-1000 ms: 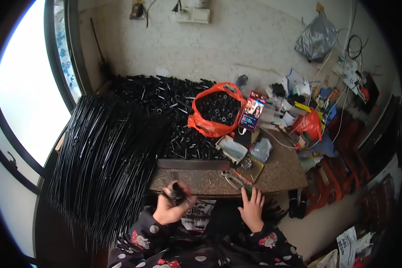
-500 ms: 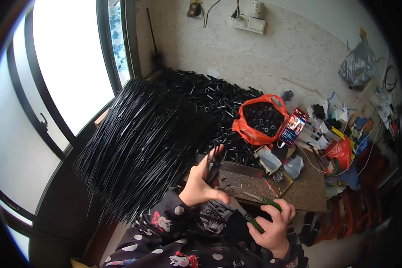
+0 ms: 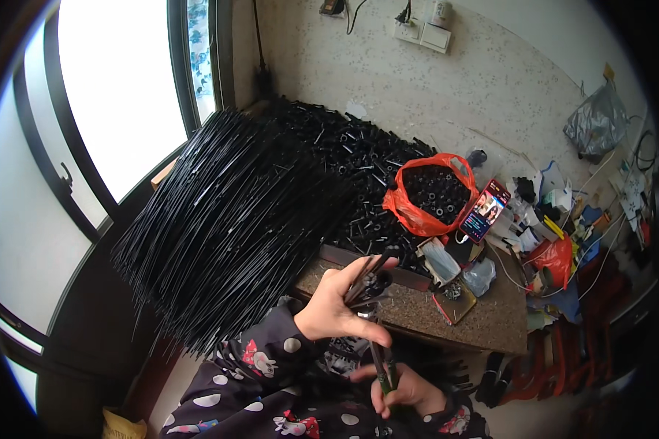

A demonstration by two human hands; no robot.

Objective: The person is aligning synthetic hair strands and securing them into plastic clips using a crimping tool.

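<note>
In my left hand (image 3: 333,307) is a small bunch of thin black rods (image 3: 355,287), with dark round ends close to the fingers. The fingers curl around them and the thumb stretches out below. My right hand (image 3: 411,394) is closed around the green handles of a pair of pliers (image 3: 386,377), handles pressed together. Their metal head points up toward the rods at my left thumb; whether the jaws bite on one is too small to tell. Beyond my left arm lies a large stack of long thin black rods (image 3: 212,234).
Short black tubes (image 3: 344,150) are heaped on the brown table (image 3: 483,322) by the wall. A red plastic bag (image 3: 410,222) holds black round pieces. Right of it, a phone (image 3: 485,211) leans upright. Clear bags and clutter fill the right side. A window (image 3: 117,88) is at left.
My right hand has moved left and down, bringing the spread plier handles together. The left hand has shifted slightly right with the rods. The whole view has turned a little.
</note>
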